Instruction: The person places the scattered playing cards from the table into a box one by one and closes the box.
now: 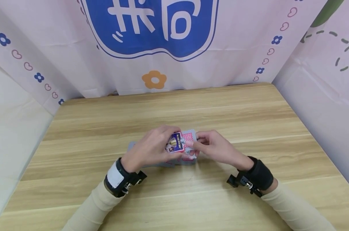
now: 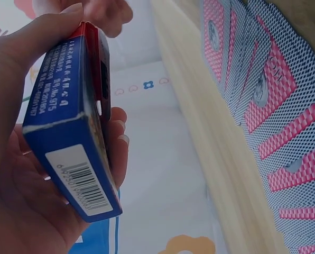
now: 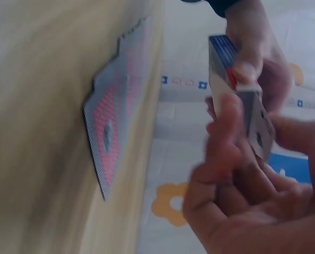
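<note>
My left hand (image 1: 154,144) grips a small blue and red playing card box (image 1: 174,143), its barcode end facing the left wrist camera. From the box's other end juts a stack of playing cards (image 3: 260,132), seen in the right wrist view. My right hand (image 1: 217,147) pinches that stack between thumb and fingers. How far the stack sits inside the box is hidden. Below both hands, several playing cards (image 2: 274,100) with pink checked backs lie spread face down, overlapping in a row.
The cards lie on a wood-grain table (image 1: 235,199). A white printed cloth (image 1: 235,70) with a blue sign and an orange flower hangs behind its back edge. Black straps with small cameras (image 1: 258,175) sit on both wrists.
</note>
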`<state>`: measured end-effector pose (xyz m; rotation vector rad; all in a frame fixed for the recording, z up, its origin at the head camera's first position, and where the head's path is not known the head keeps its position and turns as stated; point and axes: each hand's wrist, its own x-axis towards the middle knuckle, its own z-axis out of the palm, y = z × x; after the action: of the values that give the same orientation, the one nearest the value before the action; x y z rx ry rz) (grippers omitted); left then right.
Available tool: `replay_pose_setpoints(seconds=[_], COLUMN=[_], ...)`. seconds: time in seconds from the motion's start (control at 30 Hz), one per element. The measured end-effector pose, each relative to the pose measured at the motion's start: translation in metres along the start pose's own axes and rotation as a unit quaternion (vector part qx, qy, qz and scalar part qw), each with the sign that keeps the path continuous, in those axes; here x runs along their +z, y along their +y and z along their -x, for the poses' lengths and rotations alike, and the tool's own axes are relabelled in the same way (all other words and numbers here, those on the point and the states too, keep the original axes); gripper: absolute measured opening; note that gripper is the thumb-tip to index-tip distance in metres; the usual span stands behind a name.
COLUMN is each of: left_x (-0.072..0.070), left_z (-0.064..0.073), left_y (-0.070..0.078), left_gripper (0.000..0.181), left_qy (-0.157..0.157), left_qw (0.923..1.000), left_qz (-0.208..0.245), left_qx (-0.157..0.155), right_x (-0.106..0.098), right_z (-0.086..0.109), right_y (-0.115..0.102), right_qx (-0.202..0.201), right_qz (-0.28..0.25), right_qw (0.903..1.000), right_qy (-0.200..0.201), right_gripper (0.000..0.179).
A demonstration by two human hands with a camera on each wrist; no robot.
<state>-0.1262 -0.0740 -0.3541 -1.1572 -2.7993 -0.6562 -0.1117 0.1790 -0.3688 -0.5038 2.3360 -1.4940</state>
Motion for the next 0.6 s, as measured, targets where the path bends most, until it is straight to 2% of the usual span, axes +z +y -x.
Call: replay_pose_setpoints(seconds=[0.07, 0.23, 0.6], left_x=[-0.001, -0.002, 0.002], left_z=[0.000, 0.000, 0.000], left_y=[0.000, -0.001, 0.000], left_gripper=[0.075, 0.077, 0.072], left_qy=[0.002, 0.001, 0.009], left_qw=[1.0000, 1.0000, 0.9989], left_qz=[0.001, 0.005, 0.011], left_qx=[0.000, -0.002, 0.044], right_x=[-0.006, -0.016, -0.004], right_z=[0.000, 0.001, -0.001], right_y=[-0.002, -0.004, 0.000], right_qx=[0.007, 0.036, 0.046], right_qz=[0.006, -0.029, -0.047], right_qw=[0.9999, 0.9987, 0.9978], right_qy=[-0.005, 0.023, 0.003], right_gripper=[0.020, 0.019, 0.012])
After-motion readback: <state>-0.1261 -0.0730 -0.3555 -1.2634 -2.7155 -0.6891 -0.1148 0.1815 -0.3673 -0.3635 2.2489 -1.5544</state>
